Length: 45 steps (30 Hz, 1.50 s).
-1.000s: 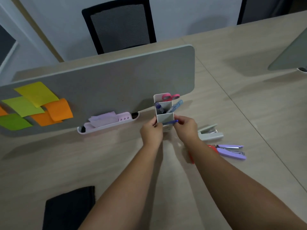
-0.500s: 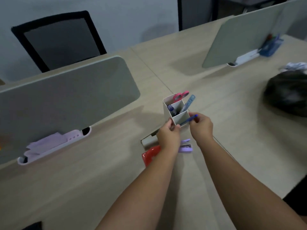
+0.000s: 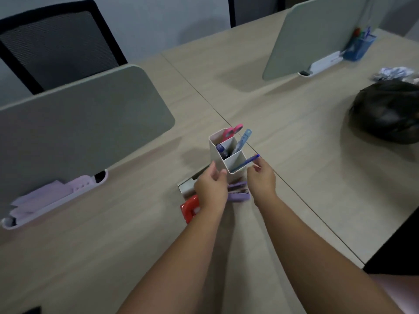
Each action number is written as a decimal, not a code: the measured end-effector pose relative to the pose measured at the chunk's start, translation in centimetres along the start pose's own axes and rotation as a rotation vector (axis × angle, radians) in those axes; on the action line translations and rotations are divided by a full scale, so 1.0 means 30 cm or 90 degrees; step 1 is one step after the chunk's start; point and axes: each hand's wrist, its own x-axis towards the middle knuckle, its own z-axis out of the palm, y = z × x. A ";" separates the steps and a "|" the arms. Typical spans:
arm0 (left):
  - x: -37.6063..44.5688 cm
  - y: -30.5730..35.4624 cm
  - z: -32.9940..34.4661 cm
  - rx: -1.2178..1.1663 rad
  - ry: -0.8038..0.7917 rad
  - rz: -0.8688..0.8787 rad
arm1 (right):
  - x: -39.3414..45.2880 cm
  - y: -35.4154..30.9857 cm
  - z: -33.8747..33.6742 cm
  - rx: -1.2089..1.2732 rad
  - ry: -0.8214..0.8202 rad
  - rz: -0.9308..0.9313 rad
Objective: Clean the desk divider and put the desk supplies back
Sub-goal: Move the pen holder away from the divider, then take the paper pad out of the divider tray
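A white pen holder stands on the desk with pink scissors, a blue ruler and a marker in it. A blue pen leans in its front compartment. My left hand holds the holder's lower left corner between thumb and forefinger. My right hand hovers just under the pen's free end with relaxed fingers. The grey desk divider stands to the left, with a lavender tray of papers at its foot.
A grey stapler, a red hole punch and a purple stapler lie by my wrists. A second divider, a blue mesh cup and a black bag are to the right. A black chair stands behind.
My view has swung to the right. The blue pen went from my right hand's pinch into the holder's front compartment, and the fingers have come off it.
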 end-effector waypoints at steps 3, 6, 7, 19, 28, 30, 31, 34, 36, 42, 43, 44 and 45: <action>0.011 -0.030 -0.117 -0.066 0.030 -0.013 | -0.107 0.029 0.050 0.198 0.196 0.154; 0.030 -0.083 -0.301 -0.115 0.112 -0.013 | -0.253 -0.014 0.144 0.199 0.270 0.083; 0.038 -0.103 -0.355 -0.124 0.136 -0.018 | -0.299 -0.033 0.180 0.218 0.253 0.023; 0.249 -0.409 -1.103 -0.145 0.423 -0.166 | -0.595 -0.084 0.963 0.012 -0.393 -0.077; 0.405 -0.512 -1.351 -0.001 0.409 -0.063 | -0.602 -0.099 1.291 -0.127 -0.433 -0.153; 0.438 -0.544 -1.367 0.029 0.398 -0.038 | -0.600 -0.086 1.333 -0.120 -0.415 -0.159; 0.451 -0.560 -1.378 0.036 0.394 -0.033 | -0.601 -0.082 1.352 -0.118 -0.404 -0.164; 0.489 -0.629 -1.391 0.037 0.382 -0.046 | -0.604 -0.071 1.377 -0.099 -0.369 -0.165; 0.478 -0.630 -1.395 0.017 0.377 -0.061 | -0.610 -0.071 1.382 -0.076 -0.361 -0.150; 0.322 -0.502 -1.387 -0.060 0.311 0.043 | -0.614 -0.078 1.289 0.014 -0.406 -0.166; 0.289 -0.493 -1.371 -0.069 0.302 0.043 | -0.618 -0.080 1.246 0.023 -0.412 -0.176; 0.252 -0.485 -1.343 -0.079 0.292 0.040 | -0.620 -0.080 1.191 0.036 -0.410 -0.181; 0.218 -0.483 -1.314 -0.090 0.283 0.028 | -0.626 -0.075 1.143 0.051 -0.406 -0.180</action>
